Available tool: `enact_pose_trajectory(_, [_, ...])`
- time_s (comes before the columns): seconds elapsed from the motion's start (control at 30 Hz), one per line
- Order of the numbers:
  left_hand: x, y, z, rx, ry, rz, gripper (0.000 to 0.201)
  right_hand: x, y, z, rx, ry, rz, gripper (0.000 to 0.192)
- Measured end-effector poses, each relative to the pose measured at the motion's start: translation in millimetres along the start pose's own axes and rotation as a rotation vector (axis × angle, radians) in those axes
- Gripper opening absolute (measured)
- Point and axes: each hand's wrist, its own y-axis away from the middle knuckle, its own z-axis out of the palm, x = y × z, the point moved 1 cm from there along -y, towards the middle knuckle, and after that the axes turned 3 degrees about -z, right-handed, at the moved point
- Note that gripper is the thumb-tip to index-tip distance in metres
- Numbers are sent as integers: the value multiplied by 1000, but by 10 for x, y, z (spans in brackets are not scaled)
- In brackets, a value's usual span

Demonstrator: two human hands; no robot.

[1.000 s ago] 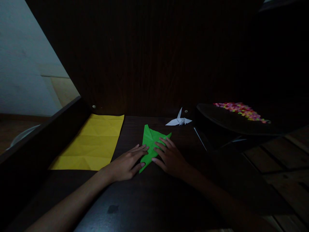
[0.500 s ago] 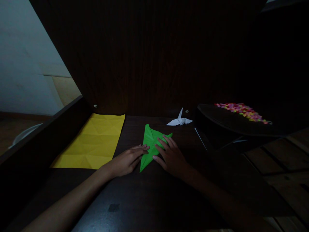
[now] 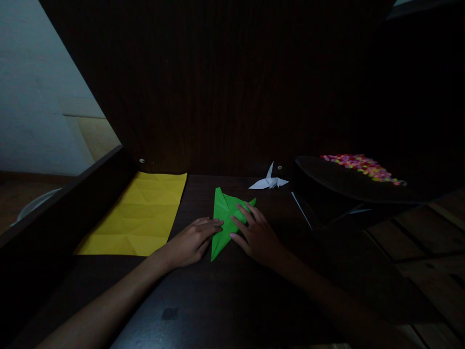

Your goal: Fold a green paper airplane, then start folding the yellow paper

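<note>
A folded piece of green origami paper [image 3: 222,208] lies on the dark tabletop between my hands, with pointed corners at its top, right and bottom. My left hand [image 3: 194,241] rests at its left edge, fingertips on the paper and fingers stretched out. From the right, my right hand [image 3: 257,236] lies over the paper's right part with the fingers spread flat, hiding some of the folds. Beyond them a white folded paper crane [image 3: 269,182] stands near the back panel.
A creased yellow sheet [image 3: 141,208] lies to the left, beside the raised side board [image 3: 65,196]. A thin white strip [image 3: 301,210] is right of the crane. Further right, a cluster of pink, red and yellow pieces [image 3: 363,166] rests on a dark curved surface.
The green paper has turned slightly under my hands, its top corner tipping a little left. Both hands stay on it in nearly the same places, and the whole view has shifted slightly.
</note>
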Motion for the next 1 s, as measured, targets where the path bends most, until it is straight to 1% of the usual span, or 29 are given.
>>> enact_pose_trajectory(0.13, [24,1,-17,10,-21,-5,43,1,5,0,4,-2,3,44])
enact_pose_trajectory(0.27, [52,6,-36,-16,-37,-22,43,7,2,-18,-11,-12,9,43])
enact_pose_trajectory(0.67, [56,9,-34,-31,-55,-1,44,35,-4,-15,-13,-27,4,42])
enact_pose_trajectory(0.9, [88,25,-44,-53,-66,-11,38,47,0,-14,-9,-16,-6,41])
enact_pose_trajectory(1.0, [110,20,-55,-40,-57,8,34,53,1,-18,-12,-13,-13,40])
